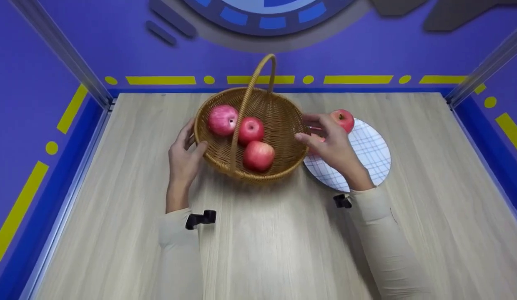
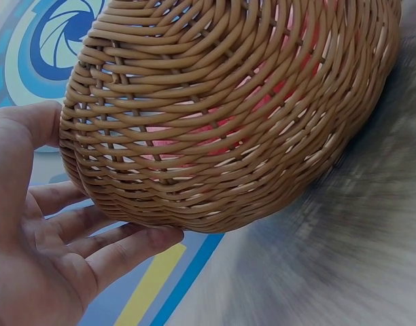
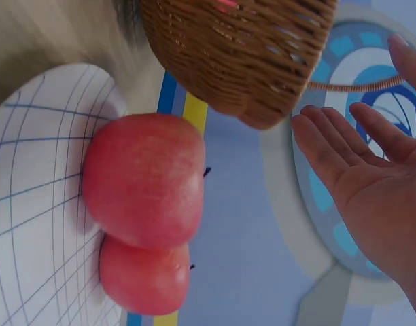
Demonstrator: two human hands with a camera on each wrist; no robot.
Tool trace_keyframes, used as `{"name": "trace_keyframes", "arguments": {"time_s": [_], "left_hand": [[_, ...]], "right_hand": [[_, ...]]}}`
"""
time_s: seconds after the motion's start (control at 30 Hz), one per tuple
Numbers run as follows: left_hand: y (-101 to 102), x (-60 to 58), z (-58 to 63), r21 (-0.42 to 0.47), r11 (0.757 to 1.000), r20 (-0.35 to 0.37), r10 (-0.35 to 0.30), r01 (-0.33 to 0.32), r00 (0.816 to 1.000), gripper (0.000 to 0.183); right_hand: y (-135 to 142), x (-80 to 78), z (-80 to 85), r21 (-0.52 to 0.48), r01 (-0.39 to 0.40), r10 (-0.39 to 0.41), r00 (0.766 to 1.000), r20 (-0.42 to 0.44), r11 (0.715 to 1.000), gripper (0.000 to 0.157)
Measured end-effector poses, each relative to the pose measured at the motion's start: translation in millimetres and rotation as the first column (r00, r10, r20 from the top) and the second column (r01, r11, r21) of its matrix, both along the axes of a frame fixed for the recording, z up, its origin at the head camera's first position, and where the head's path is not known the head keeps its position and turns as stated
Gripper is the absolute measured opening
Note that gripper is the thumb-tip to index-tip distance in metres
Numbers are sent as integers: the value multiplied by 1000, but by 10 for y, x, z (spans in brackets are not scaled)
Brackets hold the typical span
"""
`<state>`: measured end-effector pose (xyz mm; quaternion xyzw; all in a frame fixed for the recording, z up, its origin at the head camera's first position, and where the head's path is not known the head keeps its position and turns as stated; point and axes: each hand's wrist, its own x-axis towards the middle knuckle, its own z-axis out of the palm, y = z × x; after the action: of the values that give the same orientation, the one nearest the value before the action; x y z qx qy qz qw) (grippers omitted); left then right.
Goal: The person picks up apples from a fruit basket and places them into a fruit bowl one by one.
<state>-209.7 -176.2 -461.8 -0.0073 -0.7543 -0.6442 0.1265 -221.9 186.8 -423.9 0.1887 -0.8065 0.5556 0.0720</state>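
Note:
A brown wicker basket (image 1: 283,125) with an arched handle holds a streaked pink apple (image 1: 222,120), a red apple (image 1: 251,130) and a paler red apple (image 1: 258,156). My left hand (image 1: 186,154) grips the basket's left side, thumb at the rim. In the left wrist view its fingers (image 2: 136,251) reach beneath the wicker. The basket hangs over a blurred shadow on the table. By the right rim is my right hand (image 1: 331,143), its fingers (image 3: 323,136) extended and spread in the right wrist view, fingertips close to the wicker.
Right of the basket lies a white plate (image 1: 371,146) with blue grid lines, partly under my right hand. It bears a red apple (image 1: 344,120) and another apple (image 3: 145,180) mostly hidden in the head view. Blue panels (image 1: 158,58) wall the wooden table (image 1: 258,241).

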Motion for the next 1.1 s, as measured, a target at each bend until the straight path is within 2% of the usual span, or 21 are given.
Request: {"name": "trace_keyframes", "arguments": {"time_s": [0.2,0.47,0.8,0.93,1.1], "left_hand": [[6,8,20,-2,1000,-9,-2,2,1000,67],[5,1,14,-23,1000,7,7,-7,1000,67],[33,7,45,-15,1000,4,-6,6,1000,67],[34,3,46,-16,1000,-3,-7,7,1000,67],[40,12,43,-23,1000,-19,-8,7,1000,68]], "right_hand": [[-150,-37,18,92,-26,23,999,33,995,54],[-298,-72,-4,272,-45,50,999,-12,961,59],[-451,-93,-67,349,-93,81,996,48,933,61],[-513,-110,-73,410,-110,93,994,60,905,61],[-586,-144,-100,523,-121,107,993,56,844,59]]}}
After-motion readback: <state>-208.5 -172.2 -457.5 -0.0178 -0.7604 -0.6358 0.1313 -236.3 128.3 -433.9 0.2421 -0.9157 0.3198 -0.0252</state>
